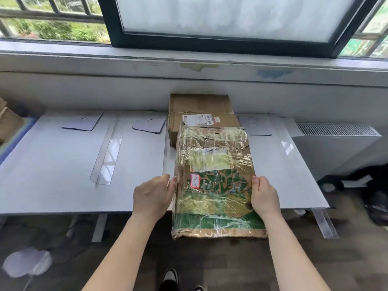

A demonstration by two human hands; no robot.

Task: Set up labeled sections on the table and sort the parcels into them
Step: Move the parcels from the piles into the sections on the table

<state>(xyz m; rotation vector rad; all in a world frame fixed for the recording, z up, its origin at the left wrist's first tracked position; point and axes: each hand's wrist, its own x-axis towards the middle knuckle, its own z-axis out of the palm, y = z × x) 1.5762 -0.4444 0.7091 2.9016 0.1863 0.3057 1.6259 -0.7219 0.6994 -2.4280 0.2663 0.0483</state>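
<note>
Your left hand (152, 196) and right hand (265, 196) grip the long sides of a flat cardboard parcel (214, 181). It is wrapped in wrinkled clear tape, with green leaf print, and it overhangs the near edge of the smooth grey table (52, 175). Behind it lies a plain brown box (199, 106). A clear plastic divider (107, 152) lies to the left.

White table (52, 185): label cards (83, 122), clear dividers (107, 152), cardboard box (199, 110).
</note>
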